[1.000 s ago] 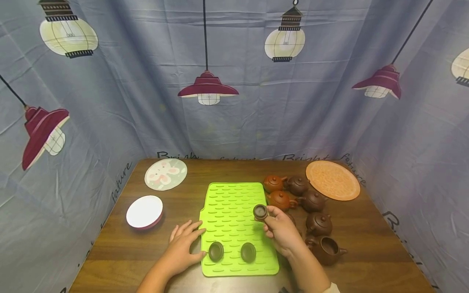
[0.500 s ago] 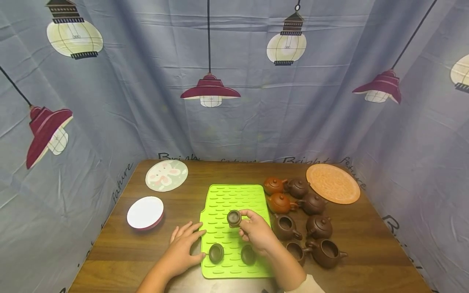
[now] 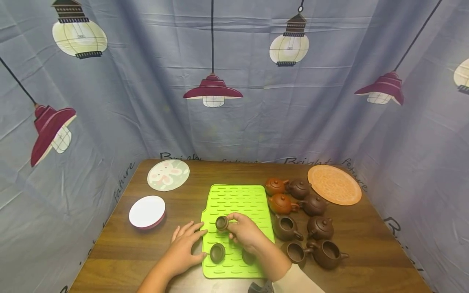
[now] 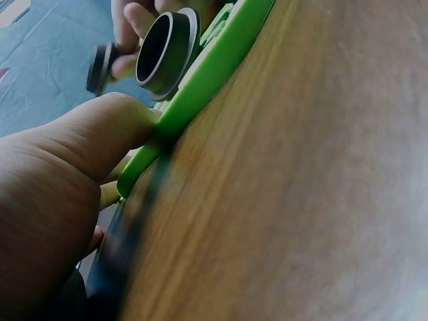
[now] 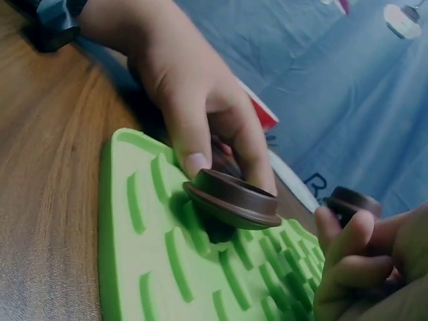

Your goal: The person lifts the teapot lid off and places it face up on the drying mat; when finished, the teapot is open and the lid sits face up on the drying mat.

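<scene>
My right hand (image 3: 244,232) pinches a small brown teapot lid (image 3: 221,223) between thumb and fingers, hollow underside up, over the green ridged mat (image 3: 238,199). My left hand (image 3: 184,250) lies at the mat's left edge, fingers spread, fingertips touching it. Near its thumb, another upturned brown lid (image 3: 218,253) rests on the mat; it shows large in the left wrist view as a rimmed dark lid (image 4: 164,57). A third lid (image 3: 247,257) sits partly hidden beneath my right forearm. In the right wrist view, the pinched lid (image 5: 354,200) is partly covered by fingers.
Right of the mat stand several teapots: two orange ones, such as the orange teapot (image 3: 281,204), and lidded brown ones. Three brown pots are lidless, including the front-right teapot (image 3: 329,262). A white round dish (image 3: 147,211), rabbit-print mat (image 3: 168,175) and orange round mat (image 3: 334,185) lie around.
My right hand has carried the lid leftward from the mat's right side, and slightly nearer, to above the left lid. My left hand keeps its place.
</scene>
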`<action>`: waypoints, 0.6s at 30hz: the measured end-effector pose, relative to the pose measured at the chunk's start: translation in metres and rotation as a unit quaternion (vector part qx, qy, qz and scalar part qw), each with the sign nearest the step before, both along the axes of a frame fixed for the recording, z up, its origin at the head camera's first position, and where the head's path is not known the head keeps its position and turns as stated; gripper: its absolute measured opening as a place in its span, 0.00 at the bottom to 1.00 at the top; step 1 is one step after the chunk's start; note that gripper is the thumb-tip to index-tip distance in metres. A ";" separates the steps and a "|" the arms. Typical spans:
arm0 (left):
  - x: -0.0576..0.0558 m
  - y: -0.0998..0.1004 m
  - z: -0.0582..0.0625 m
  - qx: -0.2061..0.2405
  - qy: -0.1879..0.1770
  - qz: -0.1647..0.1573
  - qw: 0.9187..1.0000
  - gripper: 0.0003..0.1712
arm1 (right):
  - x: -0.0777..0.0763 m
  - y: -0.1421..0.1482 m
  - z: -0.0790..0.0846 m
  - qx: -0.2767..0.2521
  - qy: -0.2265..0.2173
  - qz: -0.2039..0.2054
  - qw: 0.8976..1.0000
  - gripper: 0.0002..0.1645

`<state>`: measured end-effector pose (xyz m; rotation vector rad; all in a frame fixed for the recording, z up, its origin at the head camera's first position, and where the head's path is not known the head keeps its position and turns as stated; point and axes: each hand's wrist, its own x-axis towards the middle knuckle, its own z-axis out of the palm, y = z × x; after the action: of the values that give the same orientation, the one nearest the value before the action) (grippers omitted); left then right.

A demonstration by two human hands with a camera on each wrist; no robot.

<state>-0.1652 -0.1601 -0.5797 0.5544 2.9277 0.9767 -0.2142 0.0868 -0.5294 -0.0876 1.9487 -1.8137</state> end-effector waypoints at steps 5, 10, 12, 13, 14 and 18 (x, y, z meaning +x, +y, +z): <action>-0.001 0.001 0.001 0.004 0.000 -0.002 1.000 0.38 | 0.000 -0.005 -0.001 0.053 0.022 0.001 0.998 0.10; -0.001 0.003 -0.001 0.002 -0.011 -0.002 1.000 0.38 | 0.001 -0.007 -0.003 0.085 0.029 -0.002 0.996 0.09; -0.001 0.003 -0.002 0.003 -0.016 0.000 1.000 0.38 | 0.001 -0.007 -0.004 0.092 0.029 0.001 0.995 0.09; -0.001 0.002 -0.002 0.004 -0.016 0.001 1.000 0.38 | 0.001 -0.008 -0.004 0.095 0.029 0.001 0.995 0.09; -0.001 0.002 -0.002 0.005 -0.017 0.002 1.000 0.38 | 0.001 -0.008 -0.004 0.096 0.028 0.004 0.995 0.09; -0.001 0.001 0.000 0.005 -0.014 0.001 1.000 0.38 | 0.001 -0.010 -0.006 0.097 0.030 0.014 0.995 0.08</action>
<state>-0.1658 -0.1591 -0.5794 0.5330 2.9025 0.9912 -0.2128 0.0769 -0.5349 -0.1062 2.1425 -1.6125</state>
